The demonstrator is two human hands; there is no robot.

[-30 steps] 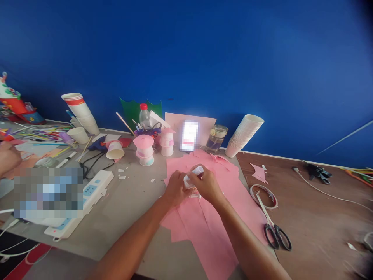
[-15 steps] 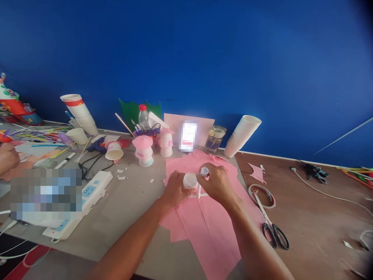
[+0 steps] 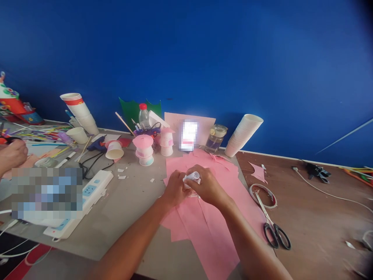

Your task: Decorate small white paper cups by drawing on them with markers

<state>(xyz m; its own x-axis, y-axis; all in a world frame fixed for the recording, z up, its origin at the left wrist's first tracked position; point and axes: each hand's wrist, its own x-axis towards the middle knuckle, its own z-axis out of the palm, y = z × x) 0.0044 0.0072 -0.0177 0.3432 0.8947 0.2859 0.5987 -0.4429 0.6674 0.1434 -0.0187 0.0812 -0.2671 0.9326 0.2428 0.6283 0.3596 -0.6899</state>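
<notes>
My left hand is wrapped round a small white cup, mostly hidden by my fingers, above pink paper sheets. Over that cup my right hand grips a small white tube, its round end facing up. The tube's lower end is hidden. Left of the paper stand two cup shapes with pink paper tops, one nearer and one farther back.
A lit phone, a glass jar and stacked cups stand behind. Scissors and a tape roll lie right. Left are a power strip and another person's hand.
My right hand has moved left with the white tube, from beside the cup to over it. My left hand has stayed round the cup. The other person's hand has shifted slightly right.
</notes>
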